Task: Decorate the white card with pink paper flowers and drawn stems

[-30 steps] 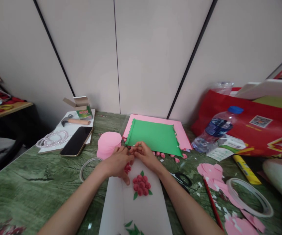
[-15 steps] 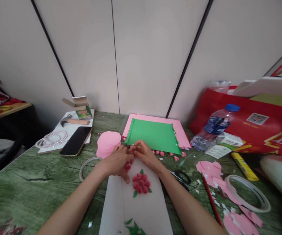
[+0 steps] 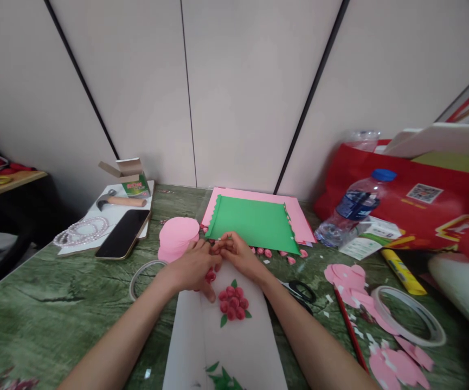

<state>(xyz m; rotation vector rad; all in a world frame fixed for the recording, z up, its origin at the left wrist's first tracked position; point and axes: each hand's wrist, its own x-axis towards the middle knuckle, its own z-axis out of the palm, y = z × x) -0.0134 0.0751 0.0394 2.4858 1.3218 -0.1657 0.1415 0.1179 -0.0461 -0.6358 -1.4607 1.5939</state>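
My left hand (image 3: 193,266) and my right hand (image 3: 240,257) meet over the far end of a long white paper sheet (image 3: 185,336). Their bent fingertips come together there, and what they pinch is too small and hidden to name. Beneath my left thumb and fingers, a few red paper flowers (image 3: 210,276) partly show. A round cluster of red paper roses (image 3: 233,304) with green leaves lies on the sheet, nearer to me. At the bottom edge of the view, more green paper leaves (image 3: 225,381) appear on the sheet.
Pink paper circles (image 3: 177,233) and a tape roll (image 3: 134,284) lie left. Behind are green paper (image 3: 254,219) and small pink rolled flowers (image 3: 267,253). On the right are scissors (image 3: 302,291), a red pencil (image 3: 350,330), another tape roll (image 3: 435,333), a glue stick (image 3: 405,272) and a bottle (image 3: 350,211).
The view has shifted slightly. Both hands keep almost the same pose at the far end of the white sheet.
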